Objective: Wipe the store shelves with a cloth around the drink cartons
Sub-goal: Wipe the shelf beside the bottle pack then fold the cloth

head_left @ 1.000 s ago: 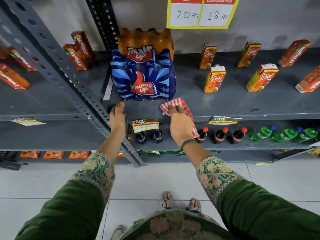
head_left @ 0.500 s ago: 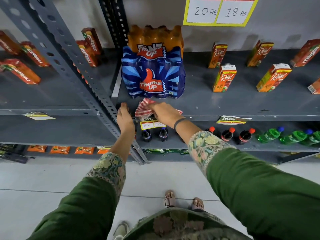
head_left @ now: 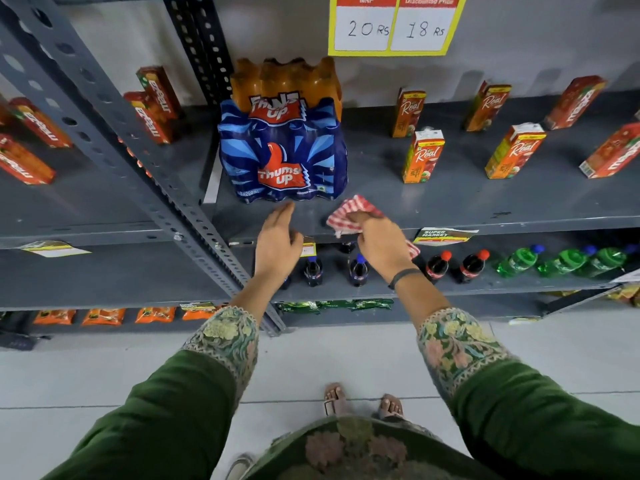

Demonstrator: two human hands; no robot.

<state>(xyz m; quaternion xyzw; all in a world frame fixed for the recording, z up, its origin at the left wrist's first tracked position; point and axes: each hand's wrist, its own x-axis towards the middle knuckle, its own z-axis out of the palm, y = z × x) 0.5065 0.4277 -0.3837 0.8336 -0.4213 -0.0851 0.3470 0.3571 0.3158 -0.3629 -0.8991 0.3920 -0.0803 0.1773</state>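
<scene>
My right hand (head_left: 379, 242) grips a red-and-white checked cloth (head_left: 349, 214) and presses it on the front edge of the grey metal shelf (head_left: 467, 199), just right of a blue Thums Up bottle pack (head_left: 282, 157). My left hand (head_left: 277, 239) hovers with fingers apart at the shelf's front lip, below the pack, holding nothing. Orange Real juice cartons (head_left: 423, 156) stand upright further right on the same shelf. Red Maaza cartons (head_left: 611, 154) sit at the far right.
A slanted perforated steel upright (head_left: 114, 133) divides the bays; more Maaza cartons (head_left: 152, 114) stand in the left bay. Cola bottles (head_left: 438, 266) and green bottles (head_left: 516, 261) lie on the lower shelf. A price sign (head_left: 393, 24) hangs above. Tiled floor (head_left: 104, 372) lies below.
My right hand slid the cloth left along the shelf front, then back right. My left hand lifted off the shelf edge and moved right, toward the pack.
</scene>
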